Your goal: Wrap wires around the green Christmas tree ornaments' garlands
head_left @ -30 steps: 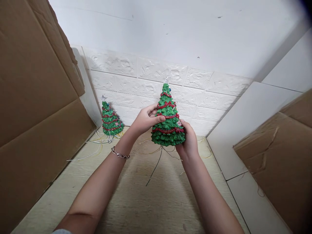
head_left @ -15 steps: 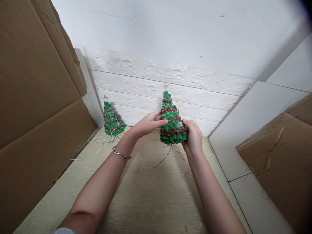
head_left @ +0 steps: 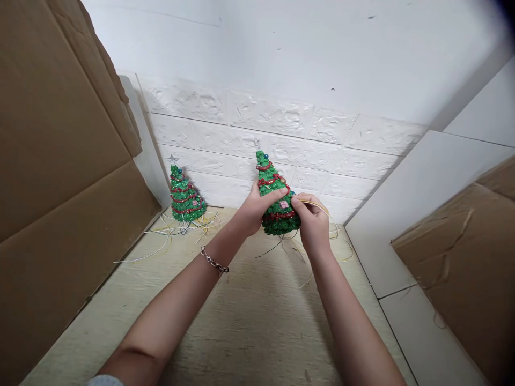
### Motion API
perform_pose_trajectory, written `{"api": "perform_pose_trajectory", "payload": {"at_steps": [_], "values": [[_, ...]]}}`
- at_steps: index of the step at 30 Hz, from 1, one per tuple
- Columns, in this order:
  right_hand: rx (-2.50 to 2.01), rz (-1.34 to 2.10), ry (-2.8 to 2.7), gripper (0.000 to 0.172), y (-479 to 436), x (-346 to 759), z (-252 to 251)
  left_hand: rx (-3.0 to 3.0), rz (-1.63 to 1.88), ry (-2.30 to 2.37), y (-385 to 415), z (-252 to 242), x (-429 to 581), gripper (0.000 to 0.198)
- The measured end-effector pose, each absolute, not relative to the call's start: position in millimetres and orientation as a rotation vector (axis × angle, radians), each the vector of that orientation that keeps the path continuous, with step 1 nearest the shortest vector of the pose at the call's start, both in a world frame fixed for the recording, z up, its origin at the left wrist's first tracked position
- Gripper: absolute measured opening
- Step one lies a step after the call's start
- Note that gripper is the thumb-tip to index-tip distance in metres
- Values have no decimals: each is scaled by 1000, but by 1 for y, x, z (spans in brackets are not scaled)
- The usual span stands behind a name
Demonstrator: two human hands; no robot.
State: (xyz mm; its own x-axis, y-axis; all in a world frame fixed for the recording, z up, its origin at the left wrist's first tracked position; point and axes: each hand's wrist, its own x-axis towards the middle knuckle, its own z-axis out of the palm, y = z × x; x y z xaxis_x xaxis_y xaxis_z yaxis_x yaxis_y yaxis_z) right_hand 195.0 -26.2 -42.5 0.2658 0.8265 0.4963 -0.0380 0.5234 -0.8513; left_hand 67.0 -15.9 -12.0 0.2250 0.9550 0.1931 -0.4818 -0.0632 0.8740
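A small green Christmas tree (head_left: pixel 280 222) with red garlands, a pink gift piece and a silvery star on top tilts to the left in the middle of the head view. My left hand (head_left: pixel 254 210) grips it from the left, the thumb lying across its front. At its right side, my right hand (head_left: pixel 316 222) pinches thin yellow and white wires (head_left: pixel 319 204), with the fingertips against the tree. More loose wires, one of them dark, trail below the tree. A similar tree (head_left: pixel 187 201) stands upright at the back left, white and yellow wires spread around its foot.
A pale wooden tabletop (head_left: pixel 241 321) lies under my arms. Behind it rises a white brick-pattern wall (head_left: pixel 271 115). Brown cardboard (head_left: pixel 68 134) walls off the left, while white panels (head_left: pixel 406 214) and another cardboard piece (head_left: pixel 462 257) bound the right.
The held tree has tipped and shifted left. My left thumb has slid further across its front. My right hand has moved from the tree's lower edge to pinching wires beside it.
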Motion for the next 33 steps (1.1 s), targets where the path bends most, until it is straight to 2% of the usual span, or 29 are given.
{"api": "perform_pose_trajectory", "payload": {"at_steps": [4,8,10,14,28,30,33], "values": [[-810,532,-1280,15,-28,193,-45,1068,1378,557,-16,-13,70,47],[-806,485,-1248,40,-31,189,-47,1073,1391,541,-16,-13,69,44],[-847,480,-1230,46,-34,186,-47,1066,1397,537,-15,-15,70,42],[-861,400,-1299,41,-39,182,-44,1036,1422,538,-11,-20,72,42],[-1232,154,-1588,45,-43,193,-36,1187,1390,515,-13,-25,73,49],[-1305,117,-1632,52,-42,194,-36,1140,1389,506,-12,-23,72,47],[-1433,44,-1695,76,-41,195,-36,1059,1405,507,-10,-20,69,43]]}}
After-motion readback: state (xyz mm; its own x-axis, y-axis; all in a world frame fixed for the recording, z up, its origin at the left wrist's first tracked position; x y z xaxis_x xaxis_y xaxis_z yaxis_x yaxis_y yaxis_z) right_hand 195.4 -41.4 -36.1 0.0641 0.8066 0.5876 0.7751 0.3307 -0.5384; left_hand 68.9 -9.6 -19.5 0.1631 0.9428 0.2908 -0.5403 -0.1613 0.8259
